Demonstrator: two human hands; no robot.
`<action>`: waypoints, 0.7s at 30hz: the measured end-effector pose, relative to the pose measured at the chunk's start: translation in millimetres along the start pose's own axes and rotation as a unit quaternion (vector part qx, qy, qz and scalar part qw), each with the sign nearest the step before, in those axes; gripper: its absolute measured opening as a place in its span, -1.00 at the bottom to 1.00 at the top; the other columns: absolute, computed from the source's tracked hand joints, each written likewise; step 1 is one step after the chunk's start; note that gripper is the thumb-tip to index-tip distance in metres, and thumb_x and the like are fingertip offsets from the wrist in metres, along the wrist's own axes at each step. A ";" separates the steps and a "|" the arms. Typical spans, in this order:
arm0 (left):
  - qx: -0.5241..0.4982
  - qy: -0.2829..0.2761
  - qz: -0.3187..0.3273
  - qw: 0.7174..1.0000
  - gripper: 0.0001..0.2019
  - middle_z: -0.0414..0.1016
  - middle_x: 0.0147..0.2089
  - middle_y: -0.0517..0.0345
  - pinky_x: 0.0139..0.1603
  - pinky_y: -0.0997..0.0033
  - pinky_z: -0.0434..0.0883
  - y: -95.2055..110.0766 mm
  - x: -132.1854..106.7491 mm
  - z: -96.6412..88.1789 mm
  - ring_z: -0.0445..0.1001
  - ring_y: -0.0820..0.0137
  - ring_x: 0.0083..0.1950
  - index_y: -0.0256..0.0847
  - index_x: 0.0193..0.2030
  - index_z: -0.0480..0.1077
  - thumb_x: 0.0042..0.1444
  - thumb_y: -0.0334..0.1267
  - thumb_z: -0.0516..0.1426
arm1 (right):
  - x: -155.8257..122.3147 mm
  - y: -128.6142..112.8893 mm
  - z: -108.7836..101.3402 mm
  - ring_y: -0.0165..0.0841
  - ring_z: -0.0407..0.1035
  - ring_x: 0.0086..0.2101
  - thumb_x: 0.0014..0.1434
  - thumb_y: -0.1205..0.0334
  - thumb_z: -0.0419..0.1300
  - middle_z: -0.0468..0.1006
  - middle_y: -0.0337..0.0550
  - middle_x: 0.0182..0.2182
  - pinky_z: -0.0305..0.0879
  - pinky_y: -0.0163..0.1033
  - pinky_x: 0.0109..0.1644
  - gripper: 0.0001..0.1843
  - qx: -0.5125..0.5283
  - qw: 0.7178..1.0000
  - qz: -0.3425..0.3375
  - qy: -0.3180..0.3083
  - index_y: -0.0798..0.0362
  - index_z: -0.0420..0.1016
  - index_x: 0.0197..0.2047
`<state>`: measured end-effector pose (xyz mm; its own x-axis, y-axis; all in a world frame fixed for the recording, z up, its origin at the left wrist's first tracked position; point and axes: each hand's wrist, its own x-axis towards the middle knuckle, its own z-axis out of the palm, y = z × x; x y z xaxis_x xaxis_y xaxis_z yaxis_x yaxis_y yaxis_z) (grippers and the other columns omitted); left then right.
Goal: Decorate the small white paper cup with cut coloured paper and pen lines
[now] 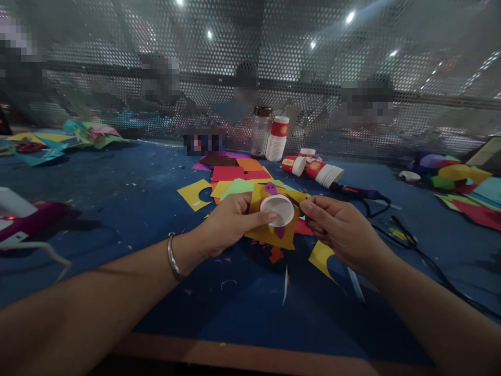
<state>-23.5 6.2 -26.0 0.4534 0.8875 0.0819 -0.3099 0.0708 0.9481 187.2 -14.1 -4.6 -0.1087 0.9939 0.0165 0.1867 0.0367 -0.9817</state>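
My left hand (230, 219) is closed on a white paper cup (284, 211) and a sheet of yellow paper (258, 237) behind it. The thumb presses on the cup's rim, and the cup's mouth faces me. A small purple paper piece (271, 188) with dark marks shows just above the cup, and another purple bit (279, 231) shows below it. At the yellow paper's right edge, my right hand (336, 224) is closed in a pinch. Something dark shows by its fingertips, too small to name. Under the hands lie orange paper scraps (276, 255).
Stacked coloured paper (228, 173) lies behind the hands. Further back stand a glass jar (260, 136) and stacked paper cups (276, 141); more cups (323, 172) lie tipped over. A black cable (426, 263) runs along the right. A glue gun (39, 222), purple and white, sits left.
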 end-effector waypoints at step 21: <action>0.133 0.023 0.001 0.991 -0.63 0.59 -0.22 0.15 -0.24 0.46 0.40 7.4 -2.1 -5.6 0.50 0.45 -0.25 -0.28 -0.12 0.51 -0.02 -0.16 0.43 | -0.4 -2.4 1.1 -0.59 -0.08 -0.62 -0.11 -0.42 0.42 0.12 -0.45 -0.66 -0.24 -0.34 -0.57 -0.32 -0.010 1.000 0.000 0.004 0.05 0.36 -0.48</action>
<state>-31.4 7.3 -20.9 0.4121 0.9081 0.0747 -0.0758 -0.0475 0.9960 185.7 -14.6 -2.5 -0.1015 0.9947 0.0185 0.2063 0.0392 -0.9777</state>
